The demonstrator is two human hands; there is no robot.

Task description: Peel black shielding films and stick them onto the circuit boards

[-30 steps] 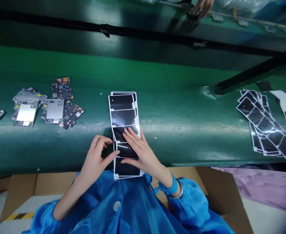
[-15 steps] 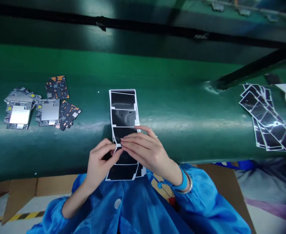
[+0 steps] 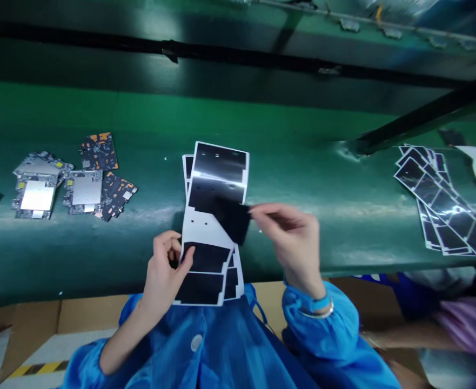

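Note:
My left hand (image 3: 165, 273) grips the left edge of a long white backing sheet (image 3: 209, 229) with black rectangular stickers, thumb on top. A bare white stretch shows across the sheet's middle. Between the fingertips of my right hand (image 3: 292, 237), one black sticker (image 3: 238, 219) hangs by its corner, slightly blurred, over the sheet's right edge. The sheet's upper part bows upward and catches the light. More sticker sheets (image 3: 233, 281) lie beneath it on the green table (image 3: 343, 227).
Circuit boards (image 3: 86, 189) lie in a loose group at the left. Fanned sticker sheets (image 3: 444, 200) are at the right. A dark slanted bar (image 3: 424, 116) meets the table at the right back. Another person's forearm (image 3: 408, 335) shows at the lower right.
A black sticker has come off the sheet in my right hand, which has moved right. The sheet's top has shifted right and bows up. Another person's arm has appeared at the lower right.

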